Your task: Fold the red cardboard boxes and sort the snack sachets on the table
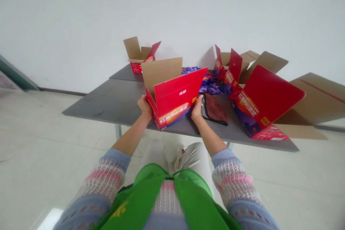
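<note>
Table edge [107, 115]: left hand [145, 106], carton [174, 106], right hand [197, 109]

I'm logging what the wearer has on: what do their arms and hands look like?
The left hand and right hand are bare, no gloves, rings or watch visible. The left sleeve and right sleeve are loose open knit, striped pale blue, pink and white, ending near the elbows. A green mesh vest covers the chest.
</note>
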`<state>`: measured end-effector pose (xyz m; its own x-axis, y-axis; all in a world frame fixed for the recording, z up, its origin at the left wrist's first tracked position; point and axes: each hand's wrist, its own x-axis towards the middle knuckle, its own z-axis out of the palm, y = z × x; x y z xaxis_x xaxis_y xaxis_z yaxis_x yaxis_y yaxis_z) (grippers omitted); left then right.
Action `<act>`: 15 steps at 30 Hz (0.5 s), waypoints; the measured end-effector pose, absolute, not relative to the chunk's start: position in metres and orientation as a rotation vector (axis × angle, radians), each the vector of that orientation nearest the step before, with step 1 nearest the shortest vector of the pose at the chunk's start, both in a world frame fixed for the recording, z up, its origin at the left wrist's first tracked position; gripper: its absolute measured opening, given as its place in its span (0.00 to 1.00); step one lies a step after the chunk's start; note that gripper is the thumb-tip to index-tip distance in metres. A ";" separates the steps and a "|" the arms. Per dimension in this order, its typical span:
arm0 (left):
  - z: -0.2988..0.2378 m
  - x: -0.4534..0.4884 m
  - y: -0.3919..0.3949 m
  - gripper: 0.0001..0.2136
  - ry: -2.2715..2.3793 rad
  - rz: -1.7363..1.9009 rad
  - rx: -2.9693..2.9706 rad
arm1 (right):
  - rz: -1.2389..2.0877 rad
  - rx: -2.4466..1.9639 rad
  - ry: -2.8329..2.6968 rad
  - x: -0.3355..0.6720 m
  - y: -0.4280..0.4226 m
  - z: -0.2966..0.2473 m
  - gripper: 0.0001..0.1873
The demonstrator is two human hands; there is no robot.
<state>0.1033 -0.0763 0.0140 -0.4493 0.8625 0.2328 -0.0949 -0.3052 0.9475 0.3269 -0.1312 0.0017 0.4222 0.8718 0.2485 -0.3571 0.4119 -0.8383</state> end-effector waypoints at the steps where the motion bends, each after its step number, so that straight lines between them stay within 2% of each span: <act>1: 0.014 0.103 -0.078 0.16 1.277 1.864 1.035 | 0.875 -0.772 -0.762 0.328 -0.131 0.005 0.36; 7: 0.014 0.101 -0.096 0.12 1.415 2.046 1.172 | 1.009 -0.804 -0.686 0.339 -0.130 0.021 0.30; 9: 0.014 0.105 -0.104 0.15 1.435 2.106 1.385 | 1.008 -0.847 -0.635 0.342 -0.126 0.026 0.28; 12: 0.013 0.113 -0.113 0.20 1.400 2.171 1.730 | 0.903 -0.897 -0.552 0.346 -0.120 0.041 0.23; 15: 0.015 0.113 -0.119 0.21 1.303 2.088 1.905 | 0.715 -0.897 -0.476 0.355 -0.121 0.075 0.18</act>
<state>0.1128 -0.1194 0.0152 -0.2504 0.5320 0.8088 0.4926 -0.6492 0.5795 0.3551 -0.1206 0.0749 0.6763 0.7321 0.0811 -0.3577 0.4227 -0.8327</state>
